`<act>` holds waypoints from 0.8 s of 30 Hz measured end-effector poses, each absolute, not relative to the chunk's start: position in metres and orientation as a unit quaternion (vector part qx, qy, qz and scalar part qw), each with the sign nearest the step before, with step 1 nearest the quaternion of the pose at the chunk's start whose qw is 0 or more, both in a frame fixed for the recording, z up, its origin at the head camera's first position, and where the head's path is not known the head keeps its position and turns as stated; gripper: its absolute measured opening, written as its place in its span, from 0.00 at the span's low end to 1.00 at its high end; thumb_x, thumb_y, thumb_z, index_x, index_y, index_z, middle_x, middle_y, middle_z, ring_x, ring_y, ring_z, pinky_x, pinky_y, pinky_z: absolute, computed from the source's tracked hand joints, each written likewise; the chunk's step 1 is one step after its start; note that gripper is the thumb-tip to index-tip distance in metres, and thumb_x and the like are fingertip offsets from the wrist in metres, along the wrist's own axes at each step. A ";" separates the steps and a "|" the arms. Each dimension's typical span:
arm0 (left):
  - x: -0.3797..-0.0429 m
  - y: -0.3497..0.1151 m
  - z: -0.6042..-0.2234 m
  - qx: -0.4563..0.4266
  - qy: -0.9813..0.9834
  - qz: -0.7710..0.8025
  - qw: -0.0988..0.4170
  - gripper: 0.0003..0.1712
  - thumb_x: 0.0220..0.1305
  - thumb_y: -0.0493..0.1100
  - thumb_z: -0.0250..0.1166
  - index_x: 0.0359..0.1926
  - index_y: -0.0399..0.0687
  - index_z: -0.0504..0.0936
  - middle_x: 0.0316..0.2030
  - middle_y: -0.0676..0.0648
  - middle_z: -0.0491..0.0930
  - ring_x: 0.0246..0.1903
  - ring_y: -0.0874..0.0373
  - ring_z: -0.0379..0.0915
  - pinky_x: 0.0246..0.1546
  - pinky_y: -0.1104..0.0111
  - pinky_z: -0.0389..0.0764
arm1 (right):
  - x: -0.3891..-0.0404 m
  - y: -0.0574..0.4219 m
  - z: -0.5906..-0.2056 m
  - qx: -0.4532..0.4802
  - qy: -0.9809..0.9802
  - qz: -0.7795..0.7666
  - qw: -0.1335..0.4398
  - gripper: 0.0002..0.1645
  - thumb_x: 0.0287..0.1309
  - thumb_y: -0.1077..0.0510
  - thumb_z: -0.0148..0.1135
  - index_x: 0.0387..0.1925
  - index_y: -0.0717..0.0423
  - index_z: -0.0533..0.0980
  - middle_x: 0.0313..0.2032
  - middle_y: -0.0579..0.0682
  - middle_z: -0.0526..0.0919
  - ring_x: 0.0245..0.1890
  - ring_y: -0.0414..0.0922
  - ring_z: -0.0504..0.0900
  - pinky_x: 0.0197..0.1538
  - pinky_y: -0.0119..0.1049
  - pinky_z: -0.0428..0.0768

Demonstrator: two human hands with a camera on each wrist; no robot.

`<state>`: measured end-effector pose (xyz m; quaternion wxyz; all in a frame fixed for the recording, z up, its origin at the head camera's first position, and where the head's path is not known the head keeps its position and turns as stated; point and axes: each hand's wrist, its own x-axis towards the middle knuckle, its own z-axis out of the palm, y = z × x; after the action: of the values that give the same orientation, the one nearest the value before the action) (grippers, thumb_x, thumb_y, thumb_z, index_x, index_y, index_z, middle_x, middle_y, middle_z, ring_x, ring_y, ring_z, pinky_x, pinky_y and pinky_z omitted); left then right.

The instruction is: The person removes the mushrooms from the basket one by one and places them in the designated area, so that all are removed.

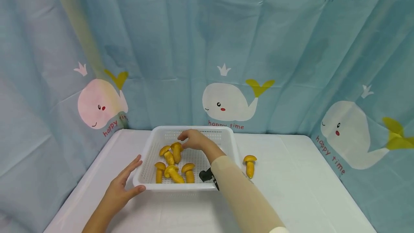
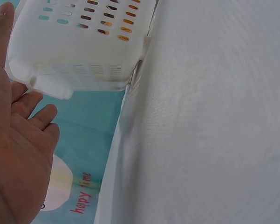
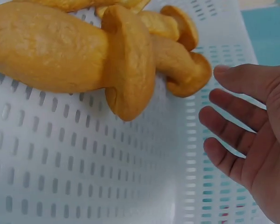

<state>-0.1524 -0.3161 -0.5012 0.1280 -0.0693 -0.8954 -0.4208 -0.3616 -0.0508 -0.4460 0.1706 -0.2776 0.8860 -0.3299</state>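
Observation:
A white perforated plastic basket point(image 1: 184, 187) stands on the table and holds several yellow toy mushrooms, grouped in its left half. My right hand point(image 1: 195, 140) is over the basket, fingers apart and holding nothing; its thumb tip is close to the cap of the back mushroom point(image 1: 176, 152). In the right wrist view, mushroom caps point(image 3: 130, 65) lie left of the spread fingers. My left hand point(image 1: 120, 187) is at the basket's left side, fingers extended along the rim and thumb by the front corner. One more mushroom point(image 1: 250, 166) lies on the table, right of the basket.
The white table point(image 1: 300, 190) ends at a blue curtain point(image 1: 181, 64) printed with whales, which hangs behind and at both sides. A black wrist device point(image 1: 205, 175) shows beside my right forearm sleeve point(image 1: 239, 193), which crosses over the basket's right front.

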 end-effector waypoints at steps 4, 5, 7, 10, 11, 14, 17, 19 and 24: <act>-0.153 -0.316 -0.501 -0.074 -0.894 -0.423 0.131 0.49 0.56 0.46 0.79 0.76 0.59 0.66 0.80 0.52 0.56 0.71 0.87 0.41 0.73 0.71 0.61 | -0.364 -0.050 -0.451 -0.272 0.885 -0.332 0.181 0.23 0.65 0.61 0.68 0.62 0.54 0.79 0.58 0.50 0.84 0.57 0.46 0.82 0.62 0.43 0.82; -0.153 -0.316 -0.501 -0.073 -0.894 -0.424 0.129 0.49 0.56 0.46 0.79 0.76 0.60 0.66 0.80 0.53 0.56 0.71 0.87 0.41 0.73 0.60 0.63 | -0.365 -0.050 -0.452 -0.272 0.885 -0.330 0.183 0.24 0.65 0.60 0.68 0.62 0.54 0.79 0.58 0.50 0.84 0.56 0.46 0.82 0.62 0.43 0.82; -0.153 -0.316 -0.500 -0.069 -0.893 -0.426 0.126 0.49 0.56 0.47 0.79 0.76 0.60 0.66 0.80 0.53 0.56 0.70 0.88 0.41 0.68 0.41 0.64 | -0.366 -0.050 -0.454 -0.272 0.885 -0.329 0.186 0.24 0.66 0.60 0.68 0.63 0.55 0.79 0.58 0.51 0.84 0.56 0.45 0.82 0.62 0.43 0.82; -0.153 -0.315 -0.500 -0.066 -0.894 -0.427 0.123 0.49 0.56 0.47 0.79 0.76 0.61 0.66 0.80 0.53 0.55 0.73 0.84 0.41 0.65 0.35 0.64 | -0.367 -0.049 -0.455 -0.268 0.885 -0.329 0.193 0.25 0.66 0.60 0.68 0.64 0.54 0.78 0.59 0.50 0.84 0.58 0.46 0.81 0.63 0.43 0.81; -0.153 -0.315 -0.500 -0.066 -0.894 -0.426 0.121 0.49 0.56 0.47 0.79 0.76 0.61 0.66 0.80 0.53 0.55 0.75 0.79 0.42 0.66 0.35 0.63 | -0.367 -0.049 -0.456 -0.267 0.884 -0.329 0.195 0.25 0.66 0.60 0.68 0.64 0.54 0.78 0.59 0.50 0.84 0.59 0.46 0.80 0.64 0.44 0.81; -0.154 -0.315 -0.499 -0.063 -0.893 -0.430 0.115 0.49 0.56 0.48 0.79 0.76 0.63 0.66 0.80 0.54 0.55 0.80 0.58 0.45 0.66 0.33 0.62 | -0.367 -0.049 -0.458 -0.265 0.883 -0.330 0.202 0.26 0.66 0.60 0.67 0.64 0.54 0.78 0.60 0.49 0.83 0.59 0.46 0.80 0.64 0.43 0.81; -0.155 -0.315 -0.498 -0.058 -0.892 -0.435 0.105 0.50 0.56 0.50 0.79 0.77 0.65 0.65 0.80 0.56 0.53 0.78 0.41 0.47 0.64 0.27 0.61 | -0.368 -0.049 -0.460 -0.264 0.883 -0.330 0.204 0.25 0.65 0.60 0.68 0.64 0.53 0.78 0.59 0.48 0.84 0.56 0.44 0.82 0.61 0.41 0.83; -0.155 -0.315 -0.498 -0.054 -0.892 -0.437 0.101 0.50 0.56 0.50 0.79 0.77 0.65 0.65 0.80 0.56 0.53 0.78 0.38 0.46 0.63 0.26 0.60 | -0.368 -0.049 -0.462 -0.266 0.883 -0.328 0.204 0.24 0.65 0.60 0.68 0.63 0.51 0.79 0.58 0.48 0.84 0.54 0.43 0.82 0.59 0.39 0.84; -0.154 -0.315 -0.498 -0.049 -0.893 -0.437 0.099 0.50 0.56 0.51 0.79 0.77 0.64 0.65 0.80 0.53 0.53 0.77 0.37 0.47 0.63 0.26 0.60 | -0.368 -0.052 -0.464 -0.273 0.881 -0.326 0.205 0.21 0.63 0.59 0.70 0.58 0.49 0.82 0.54 0.46 0.86 0.50 0.41 0.83 0.56 0.37 0.85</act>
<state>-0.1544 -0.3149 -0.4983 0.0988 -0.0486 -0.8928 -0.4369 -0.3684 -0.0524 -0.4641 0.2054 -0.2733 0.8813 -0.3262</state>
